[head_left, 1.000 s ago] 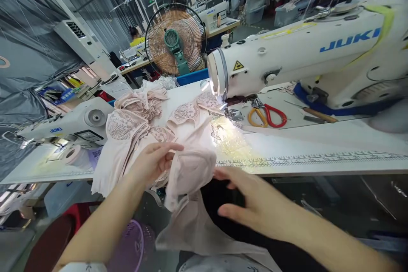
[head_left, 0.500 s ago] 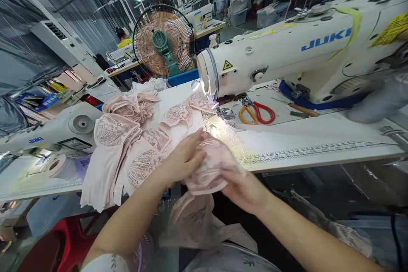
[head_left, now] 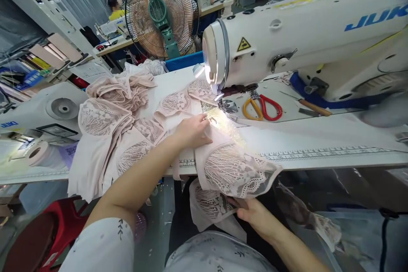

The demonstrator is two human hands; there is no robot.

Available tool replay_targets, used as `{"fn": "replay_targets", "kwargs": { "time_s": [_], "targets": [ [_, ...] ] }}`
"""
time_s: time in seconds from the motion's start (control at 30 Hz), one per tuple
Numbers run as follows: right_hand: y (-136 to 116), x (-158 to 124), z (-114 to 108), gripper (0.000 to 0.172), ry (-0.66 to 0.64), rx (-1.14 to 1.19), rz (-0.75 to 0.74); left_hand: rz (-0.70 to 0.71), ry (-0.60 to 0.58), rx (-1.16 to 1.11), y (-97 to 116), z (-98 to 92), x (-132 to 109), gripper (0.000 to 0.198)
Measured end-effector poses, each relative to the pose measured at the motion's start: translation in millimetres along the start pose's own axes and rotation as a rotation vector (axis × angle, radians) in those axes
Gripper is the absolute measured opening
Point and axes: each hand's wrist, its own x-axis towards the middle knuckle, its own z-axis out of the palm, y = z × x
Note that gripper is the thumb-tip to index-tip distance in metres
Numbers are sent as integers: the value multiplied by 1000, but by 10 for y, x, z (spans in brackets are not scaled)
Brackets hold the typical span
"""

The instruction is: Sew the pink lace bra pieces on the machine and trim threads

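Desk (head_left: 318, 134) is stretching from left to right before you, and a sewing machine (head_left: 270, 46) is standing over its far right part. Pale pink garments (head_left: 102, 121) are lying heaped on the left. Your lace garment (head_left: 229, 168) is lying just near of the lit needle area (head_left: 219, 97), its cup overhanging the desk's near edge; a second lace panel (head_left: 212, 202), seemingly part of it, is hanging below. It is probably feeling light, soft and limp, its open lace being easy to snag; the plain border is seeming the sounder place for holding. Of your hands, the left hand (head_left: 193, 131) is resting palm down at the garment's far end, narrow, pinching cloth. Your right hand (head_left: 255, 216) is resting lower, nearer, fingertips behind lace that is hiding whether they are gripping.
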Motion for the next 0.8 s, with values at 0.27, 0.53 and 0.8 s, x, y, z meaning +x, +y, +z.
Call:
{"fn": "replay_targets", "kwargs": {
  "time_s": [0.27, 0.53, 0.8],
  "targets": [
    [-115, -201, -337, 50, 119, 7, 10, -54, 68, 128, 63, 184, -355, 66],
    [-552, -594, -638, 44, 46, -551, 190, -298, 166, 154, 238, 511, -723, 64],
    [-1689, -357, -1264, 32, 511, -1334, -47, -174, 289, 120, 161, 676, -688, 64]
  ]
}}
